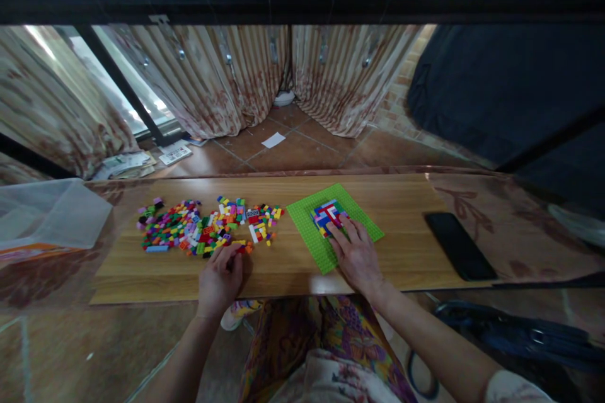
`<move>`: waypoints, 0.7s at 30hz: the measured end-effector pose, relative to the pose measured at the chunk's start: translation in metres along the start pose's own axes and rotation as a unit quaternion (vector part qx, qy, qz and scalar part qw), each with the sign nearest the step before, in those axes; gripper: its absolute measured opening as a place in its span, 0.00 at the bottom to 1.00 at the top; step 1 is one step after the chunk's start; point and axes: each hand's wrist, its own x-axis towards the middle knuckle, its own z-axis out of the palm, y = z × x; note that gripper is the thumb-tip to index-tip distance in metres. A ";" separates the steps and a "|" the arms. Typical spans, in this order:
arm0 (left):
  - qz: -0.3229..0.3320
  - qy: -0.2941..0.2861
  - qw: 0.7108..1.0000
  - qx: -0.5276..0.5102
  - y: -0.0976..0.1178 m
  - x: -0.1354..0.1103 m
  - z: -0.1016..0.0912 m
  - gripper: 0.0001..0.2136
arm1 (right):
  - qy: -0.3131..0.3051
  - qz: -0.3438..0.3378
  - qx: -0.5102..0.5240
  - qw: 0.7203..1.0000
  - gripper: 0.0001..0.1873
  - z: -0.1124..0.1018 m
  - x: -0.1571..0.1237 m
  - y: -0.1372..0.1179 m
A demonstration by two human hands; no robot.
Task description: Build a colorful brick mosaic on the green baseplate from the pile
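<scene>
On the wooden board [406, 201], centre-right: green baseplate [307, 220], turned at an angle, with a small patch of bricks [328, 214] pressed onto it. The patch is red, white and blue, with some yellow at the edge. Right hand [357, 255] lies flat on the plate, fingers spread, tips touching the patch; nothing pinched. Left hand [220, 280] sits at the near edge of the loose brick pile [203, 230], fingers curled down onto the bricks; cannot tell whether one is pinched between them. Pile is low, wide, many colours, mostly small pieces, just left of the plate.

Risks, as I judge them: the plate looks thin and light, so a sideways push from the palm could skate it across the smooth wood. A sweep of the left hand could scatter bricks off the near edge. Phone [459, 245] lies well apart on the right; clear plastic box [51, 214] far left.
</scene>
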 end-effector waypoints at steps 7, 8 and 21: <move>0.003 0.009 1.000 0.006 -0.003 0.000 0.002 0.11 | 0.019 0.027 0.045 0.998 0.26 -0.007 -0.012 -0.012; 0.000 0.008 1.000 0.004 -0.002 0.000 0.002 0.11 | 0.022 0.032 0.051 0.998 0.26 -0.009 -0.017 -0.019; -0.015 -0.006 1.000 -0.006 0.003 -0.003 0.002 0.10 | -0.027 -0.061 0.160 0.985 0.12 0.001 -0.013 -0.094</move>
